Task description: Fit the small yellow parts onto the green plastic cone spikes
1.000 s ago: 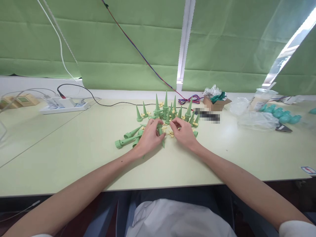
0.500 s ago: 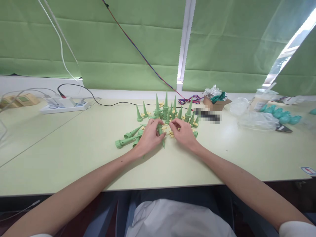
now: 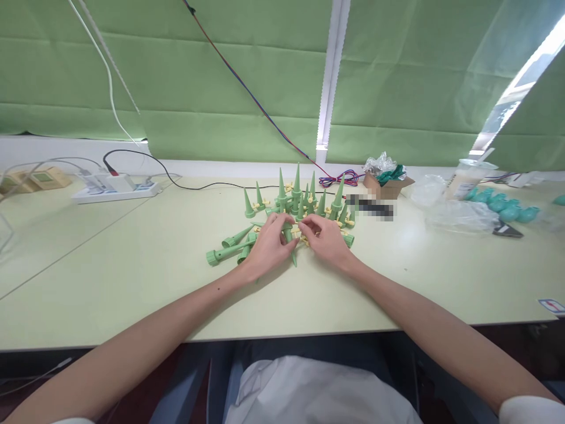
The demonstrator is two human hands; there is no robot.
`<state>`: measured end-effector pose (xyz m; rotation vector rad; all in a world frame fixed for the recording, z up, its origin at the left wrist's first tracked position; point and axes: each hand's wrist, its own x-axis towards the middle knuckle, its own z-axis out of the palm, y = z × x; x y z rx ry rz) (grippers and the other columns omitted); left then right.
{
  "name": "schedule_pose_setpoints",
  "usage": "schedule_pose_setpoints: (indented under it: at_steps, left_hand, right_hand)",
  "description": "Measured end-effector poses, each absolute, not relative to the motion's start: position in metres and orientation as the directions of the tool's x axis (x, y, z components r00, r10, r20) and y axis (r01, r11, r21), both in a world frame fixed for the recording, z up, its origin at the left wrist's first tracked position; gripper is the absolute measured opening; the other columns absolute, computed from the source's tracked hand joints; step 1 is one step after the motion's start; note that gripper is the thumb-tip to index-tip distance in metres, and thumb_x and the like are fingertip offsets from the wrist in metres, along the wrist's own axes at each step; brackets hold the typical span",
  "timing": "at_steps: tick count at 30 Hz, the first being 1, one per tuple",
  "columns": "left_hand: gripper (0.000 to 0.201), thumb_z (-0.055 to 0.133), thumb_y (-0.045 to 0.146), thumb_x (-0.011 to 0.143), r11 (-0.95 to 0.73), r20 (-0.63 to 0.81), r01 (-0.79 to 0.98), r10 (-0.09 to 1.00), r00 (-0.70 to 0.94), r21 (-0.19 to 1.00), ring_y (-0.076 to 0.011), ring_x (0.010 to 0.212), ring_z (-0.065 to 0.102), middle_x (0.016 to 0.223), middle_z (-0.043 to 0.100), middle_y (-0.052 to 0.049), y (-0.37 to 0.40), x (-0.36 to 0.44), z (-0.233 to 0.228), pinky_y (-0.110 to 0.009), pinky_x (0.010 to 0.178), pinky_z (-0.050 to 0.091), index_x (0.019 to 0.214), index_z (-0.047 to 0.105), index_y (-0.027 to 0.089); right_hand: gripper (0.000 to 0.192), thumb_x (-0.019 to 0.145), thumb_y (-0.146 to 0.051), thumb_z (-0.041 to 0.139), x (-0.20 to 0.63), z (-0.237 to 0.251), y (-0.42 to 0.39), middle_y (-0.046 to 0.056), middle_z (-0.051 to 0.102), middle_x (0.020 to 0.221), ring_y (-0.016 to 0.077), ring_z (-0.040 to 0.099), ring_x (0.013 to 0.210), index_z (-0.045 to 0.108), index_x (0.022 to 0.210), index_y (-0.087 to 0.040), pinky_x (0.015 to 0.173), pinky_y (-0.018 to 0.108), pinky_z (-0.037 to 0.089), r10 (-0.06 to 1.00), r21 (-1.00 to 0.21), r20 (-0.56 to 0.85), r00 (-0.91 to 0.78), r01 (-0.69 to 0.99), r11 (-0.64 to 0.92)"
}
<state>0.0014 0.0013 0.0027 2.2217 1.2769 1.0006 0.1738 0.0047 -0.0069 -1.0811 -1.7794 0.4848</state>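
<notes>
The left hand (image 3: 267,247) rests on the pale green surface (image 3: 132,282) near the middle of the scene, its fingers closed around a green cone spike (image 3: 289,242) whose tip points toward the near edge. The right hand (image 3: 327,241) sits just beside it, fingertips pinched at a small yellow piece (image 3: 302,237) touching the top of that spike; the grip itself is partly hidden, yet the fingers read as closed on it. Directly beyond both hands stands a cluster of upright green spikes (image 3: 304,197), packed close, with more yellow bits among them. To the left of the left hand several spikes lie flat (image 3: 227,250), touching one another. Open surface stretches wide on the near left and near right, running to the near edge, where the forearms cross it. Far left, a white power strip (image 3: 115,188) with a black cable (image 3: 176,179) lies well apart from the hands. Far right, a small cardboard box (image 3: 388,185), crumpled clear plastic (image 3: 459,215) and teal pieces (image 3: 503,203) crowd the back. A green blind (image 3: 220,76) closes off the far side behind the surface.
</notes>
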Motion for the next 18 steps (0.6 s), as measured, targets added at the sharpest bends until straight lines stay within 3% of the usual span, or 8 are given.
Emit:
schedule_pose_setpoints:
  at_steps: [18]
  left_hand:
    - [0.025,0.061,0.025,0.084,-0.518,0.402,0.568,0.855,0.328,0.639,-0.0106,0.06,0.055,0.119,0.055,-0.005,0.0023,0.0011,0.0005,-0.033,0.065,0.051,0.107,0.053,0.022]
  right_hand:
    - [0.017,0.09,-0.034,0.056,0.1735,-0.007,0.0042,0.003,0.068,0.081,0.0154,0.059,0.064,0.064,0.086,-0.02,0.062,0.029,0.044,0.851,-0.728,0.495,-0.176,0.451,0.517]
